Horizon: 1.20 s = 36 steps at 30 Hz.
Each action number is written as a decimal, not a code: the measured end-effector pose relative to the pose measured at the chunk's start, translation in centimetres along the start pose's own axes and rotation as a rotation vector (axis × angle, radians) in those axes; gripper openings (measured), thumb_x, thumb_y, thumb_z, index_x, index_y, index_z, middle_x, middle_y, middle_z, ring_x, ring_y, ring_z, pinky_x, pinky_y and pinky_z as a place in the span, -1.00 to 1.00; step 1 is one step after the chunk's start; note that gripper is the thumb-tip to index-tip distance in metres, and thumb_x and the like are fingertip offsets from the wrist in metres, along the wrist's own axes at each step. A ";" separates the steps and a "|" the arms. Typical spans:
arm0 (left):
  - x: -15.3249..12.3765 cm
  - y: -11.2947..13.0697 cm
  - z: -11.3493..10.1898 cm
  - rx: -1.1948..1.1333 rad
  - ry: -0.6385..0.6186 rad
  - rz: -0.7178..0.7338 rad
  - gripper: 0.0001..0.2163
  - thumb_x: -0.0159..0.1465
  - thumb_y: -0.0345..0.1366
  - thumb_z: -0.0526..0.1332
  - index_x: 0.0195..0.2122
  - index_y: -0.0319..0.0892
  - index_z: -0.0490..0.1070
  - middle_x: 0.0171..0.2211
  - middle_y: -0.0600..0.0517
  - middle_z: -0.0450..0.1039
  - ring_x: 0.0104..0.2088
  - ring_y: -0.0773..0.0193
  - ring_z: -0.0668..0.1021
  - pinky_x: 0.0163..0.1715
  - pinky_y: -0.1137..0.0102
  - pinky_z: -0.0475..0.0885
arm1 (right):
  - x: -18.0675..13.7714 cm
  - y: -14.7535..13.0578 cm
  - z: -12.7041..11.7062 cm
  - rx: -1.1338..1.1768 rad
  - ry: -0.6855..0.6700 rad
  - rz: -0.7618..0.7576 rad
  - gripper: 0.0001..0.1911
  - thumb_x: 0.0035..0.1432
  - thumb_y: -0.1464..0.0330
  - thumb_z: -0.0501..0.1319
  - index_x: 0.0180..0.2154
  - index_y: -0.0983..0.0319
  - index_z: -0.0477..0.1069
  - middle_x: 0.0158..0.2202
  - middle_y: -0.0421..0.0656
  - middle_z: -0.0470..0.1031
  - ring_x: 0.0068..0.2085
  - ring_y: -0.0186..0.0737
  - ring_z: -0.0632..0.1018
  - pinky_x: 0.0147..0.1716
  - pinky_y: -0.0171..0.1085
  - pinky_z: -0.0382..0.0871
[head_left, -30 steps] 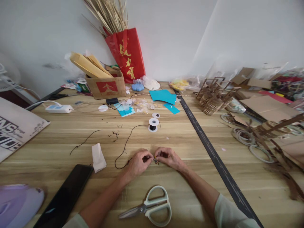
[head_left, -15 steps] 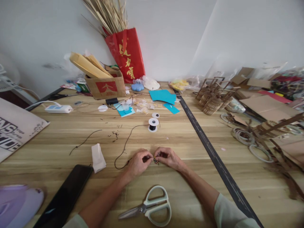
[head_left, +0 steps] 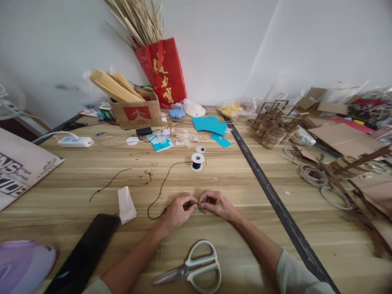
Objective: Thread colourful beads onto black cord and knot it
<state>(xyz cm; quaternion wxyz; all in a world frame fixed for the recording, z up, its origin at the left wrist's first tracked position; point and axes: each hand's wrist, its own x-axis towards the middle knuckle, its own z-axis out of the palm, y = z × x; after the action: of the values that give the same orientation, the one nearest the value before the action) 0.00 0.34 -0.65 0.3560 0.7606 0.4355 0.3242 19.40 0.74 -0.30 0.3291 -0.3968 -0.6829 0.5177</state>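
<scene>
My left hand [head_left: 180,210] and my right hand [head_left: 217,203] meet fingertip to fingertip just above the table. Both are closed in a pinch on a small cluster of dark, multicoloured beads [head_left: 201,209], which hangs between them. A yellowish bit shows at the right fingertips. From behind my left hand a black cord [head_left: 159,192] curves over the tabletop to a white spool [head_left: 197,162] wound with black cord. Exactly how the cord joins the beads is hidden by the fingers. Closer to me lie scissors [head_left: 196,267] with pale handles, their blades pointing left.
A black phone [head_left: 84,253] and folded white paper [head_left: 126,205] lie left of my arms. Short black cord scraps [head_left: 148,175] are scattered beyond. Blue cards [head_left: 210,125], a cardboard box [head_left: 137,112] and a red bag [head_left: 163,73] stand farther back. Woven baskets [head_left: 271,130] are at right.
Both hands stay in nearly the same place, still pinching. The bead cluster has shifted slightly between the fingertips.
</scene>
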 end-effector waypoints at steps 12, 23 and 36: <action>0.1 -0.6 0.3 -0.062 0.033 -0.024 -0.91 0.08 -0.48 0.20 -0.38 -0.22 0.43 -0.44 0.03 0.48 -0.42 0.32 0.52 -0.37 0.47 0.43 | 0.0 -0.3 0.0 -0.026 0.014 -0.018 -0.73 0.12 0.19 0.25 -0.38 0.30 0.44 -0.52 -0.21 0.40 -0.49 -0.36 0.37 -0.48 -0.38 0.24; 0.0 -0.1 0.1 -0.030 0.042 -0.034 -0.93 0.08 -0.48 0.19 -0.49 -0.23 0.43 -0.48 0.03 0.45 -0.44 0.31 0.50 -0.39 0.46 0.40 | -0.1 -0.2 0.0 0.003 0.001 -0.006 -0.79 0.12 0.26 0.27 -0.37 0.31 0.43 -0.53 -0.22 0.41 -0.51 -0.38 0.38 -0.49 -0.39 0.23; 0.1 0.2 0.0 -0.008 0.015 -0.002 -0.91 0.09 -0.50 0.22 -0.49 -0.20 0.45 -0.48 0.03 0.45 -0.41 0.30 0.48 -0.36 0.44 0.38 | 0.0 -0.2 0.0 -0.018 -0.007 -0.016 -0.79 0.12 0.25 0.26 -0.37 0.30 0.44 -0.53 -0.21 0.43 -0.50 -0.36 0.40 -0.49 -0.38 0.27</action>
<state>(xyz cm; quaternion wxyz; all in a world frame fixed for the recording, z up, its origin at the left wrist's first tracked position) 0.10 0.36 -0.45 0.3562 0.7562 0.4374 0.3316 19.38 0.71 -0.08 0.3273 -0.3926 -0.6918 0.5101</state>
